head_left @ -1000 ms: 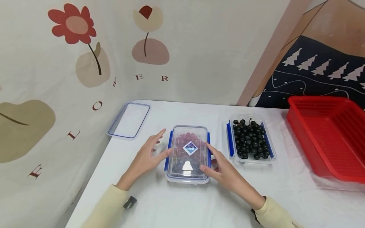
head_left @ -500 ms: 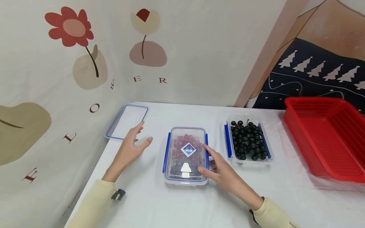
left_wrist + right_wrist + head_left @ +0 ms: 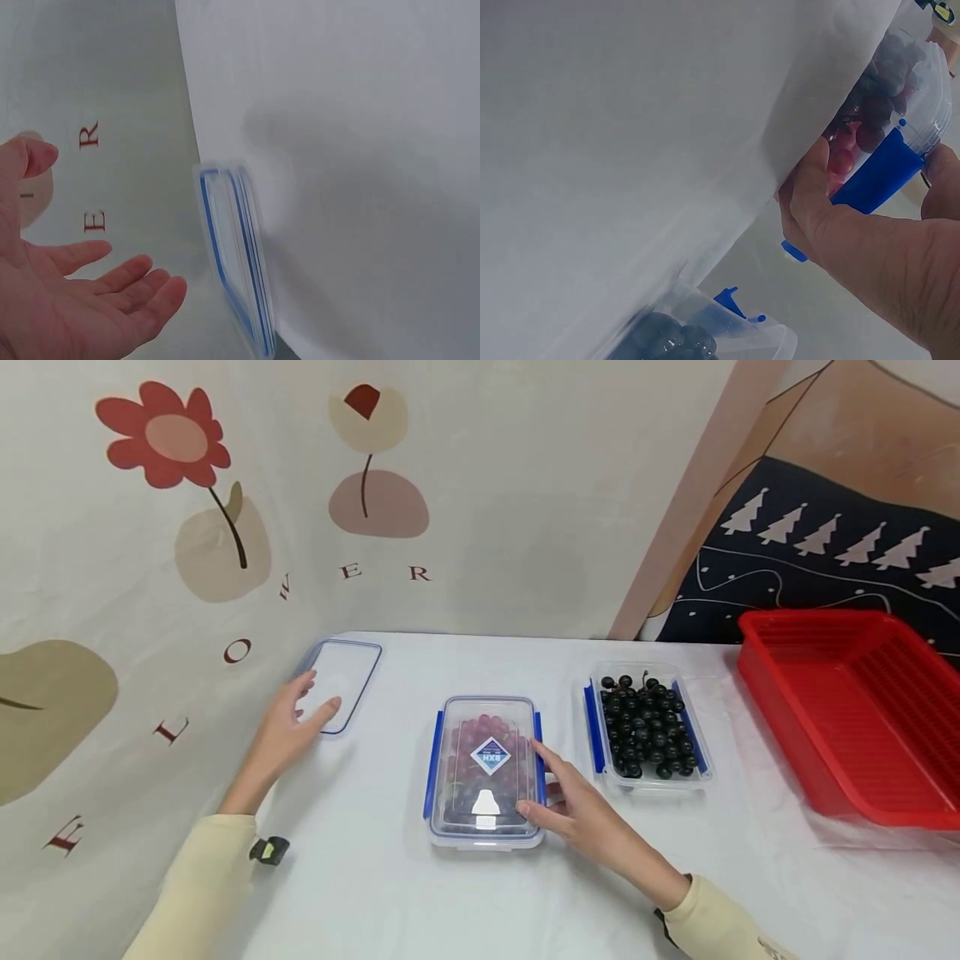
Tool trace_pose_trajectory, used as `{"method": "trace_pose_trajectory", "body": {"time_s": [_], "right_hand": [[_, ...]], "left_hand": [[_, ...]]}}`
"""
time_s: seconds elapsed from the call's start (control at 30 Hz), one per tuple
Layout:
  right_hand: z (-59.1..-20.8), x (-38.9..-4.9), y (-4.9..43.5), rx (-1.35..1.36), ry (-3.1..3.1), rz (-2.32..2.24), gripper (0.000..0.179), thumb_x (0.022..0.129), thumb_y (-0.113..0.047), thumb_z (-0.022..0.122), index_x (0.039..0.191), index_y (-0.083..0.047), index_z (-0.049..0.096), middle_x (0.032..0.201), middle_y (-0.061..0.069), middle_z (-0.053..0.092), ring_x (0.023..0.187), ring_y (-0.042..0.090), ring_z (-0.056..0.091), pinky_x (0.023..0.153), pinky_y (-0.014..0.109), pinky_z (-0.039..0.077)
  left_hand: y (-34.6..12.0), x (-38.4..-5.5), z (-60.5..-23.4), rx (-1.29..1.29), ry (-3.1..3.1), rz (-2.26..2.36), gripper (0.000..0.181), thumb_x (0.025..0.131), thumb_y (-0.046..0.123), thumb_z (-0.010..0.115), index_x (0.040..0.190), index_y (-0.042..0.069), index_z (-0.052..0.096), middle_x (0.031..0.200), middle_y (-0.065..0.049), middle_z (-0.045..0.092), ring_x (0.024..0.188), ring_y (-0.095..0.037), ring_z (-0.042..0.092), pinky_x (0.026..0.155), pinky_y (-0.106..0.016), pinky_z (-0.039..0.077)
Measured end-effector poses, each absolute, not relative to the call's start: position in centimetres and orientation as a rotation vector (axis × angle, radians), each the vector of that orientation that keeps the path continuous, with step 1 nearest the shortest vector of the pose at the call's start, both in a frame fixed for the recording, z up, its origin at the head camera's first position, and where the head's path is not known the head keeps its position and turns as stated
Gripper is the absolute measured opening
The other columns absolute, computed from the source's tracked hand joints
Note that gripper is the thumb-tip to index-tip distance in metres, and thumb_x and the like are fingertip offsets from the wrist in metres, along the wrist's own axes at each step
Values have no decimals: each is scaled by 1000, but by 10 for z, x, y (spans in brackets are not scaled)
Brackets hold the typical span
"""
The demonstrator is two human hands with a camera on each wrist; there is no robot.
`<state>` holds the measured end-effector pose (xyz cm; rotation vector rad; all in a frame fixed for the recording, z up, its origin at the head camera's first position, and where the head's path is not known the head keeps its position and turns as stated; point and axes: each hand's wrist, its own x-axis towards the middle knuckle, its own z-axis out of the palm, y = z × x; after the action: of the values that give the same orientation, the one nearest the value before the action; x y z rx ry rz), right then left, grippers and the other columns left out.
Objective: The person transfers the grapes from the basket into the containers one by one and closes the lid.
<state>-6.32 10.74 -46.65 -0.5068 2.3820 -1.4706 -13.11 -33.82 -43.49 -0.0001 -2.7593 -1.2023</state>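
A clear lidded container [image 3: 465,777] with blue side latches and a diamond-shaped label stands mid-table; pinkish and dark grapes show through its lid. My right hand [image 3: 581,806] holds its right side, thumb on the lid and fingers bent along the wall by the blue latch [image 3: 877,176]. My left hand [image 3: 281,727] reaches over the near left part of a loose clear lid [image 3: 348,681] with a blue seal, fingers apart and holding nothing. In the left wrist view, that lid [image 3: 236,255] appears beside the fingers, with a gap between them.
An uncovered clear container [image 3: 701,768] of dark grapes stands right of the lidded one, its blue latches hanging down. A red plastic basket [image 3: 832,768] is at the far right. A printed curtain [image 3: 495,552] borders the table's back and left sides.
My left hand has left the lidded container's left side and moved left to the loose lid. The right hand stays on the container. The head view has shifted slightly.
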Motion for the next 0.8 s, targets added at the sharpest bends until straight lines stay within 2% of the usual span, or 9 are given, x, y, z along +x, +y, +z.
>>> {"method": "trace_pose_trajectory", "body": {"time_s": [0.23,0.53,0.8], "right_hand": [[-464,-62,107,-511,2385,-1453,91,106,-35,76,176,-17,21,156,19,50,115,23,66,96,33,59],[-464,-61,107,-515,2381,-1434,91,107,-38,75,177,-18,19,141,17,61,113,21,67,96,36,59],[-461,-61,107,-503,2375,-1441,91,107,-36,74,177,-18,18,142,18,60,114,22,66,97,36,59]], "left_hand": [[-360,-139,-434,56,-2836,-1144,76,112,39,61,167,-5,34,167,-39,29,153,-60,27,119,-77,25],[-375,-151,-446,117,-2890,-1085,72,113,39,58,164,-8,38,164,-41,30,151,-62,27,118,-77,25],[-386,-162,-452,88,-2943,-1067,74,114,42,56,164,-8,36,166,-42,26,152,-63,24,117,-80,24]]}}
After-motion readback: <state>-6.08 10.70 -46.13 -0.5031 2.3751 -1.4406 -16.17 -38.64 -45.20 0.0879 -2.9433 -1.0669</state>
